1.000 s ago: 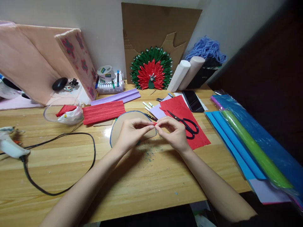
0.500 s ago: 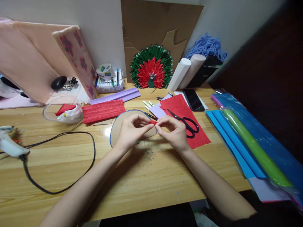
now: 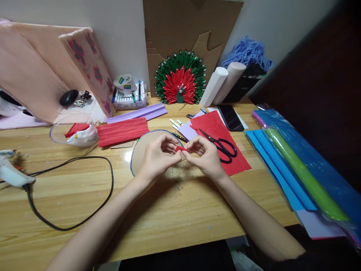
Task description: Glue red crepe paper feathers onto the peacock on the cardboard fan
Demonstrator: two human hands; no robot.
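Observation:
Between my two hands is a small piece of red crepe paper (image 3: 181, 149), pinched from both sides. My left hand (image 3: 159, 156) grips its left end with thumb and fingertips. On the other end, my right hand (image 3: 205, 156) closes thumb against fingers. Both hands are just above a cardboard piece (image 3: 140, 150) with a blue-outlined rounded edge, partly hidden by my left hand. Right of my right hand, black-handled scissors (image 3: 222, 146) lie on a red paper sheet (image 3: 207, 119).
A glue gun (image 3: 14, 171) with a looping black cord lies at left. Folded red crepe paper (image 3: 123, 131) sits near a clear bowl (image 3: 52, 133). A red and green peacock craft (image 3: 180, 81) leans on cardboard at the back. Wrapped paper rolls (image 3: 307, 173) lie at right; a phone (image 3: 230, 117) lies behind.
The red piece shows more between my fingertips and looks turned or folded differently. My hands stay in nearly the same place, and the view has shifted slightly.

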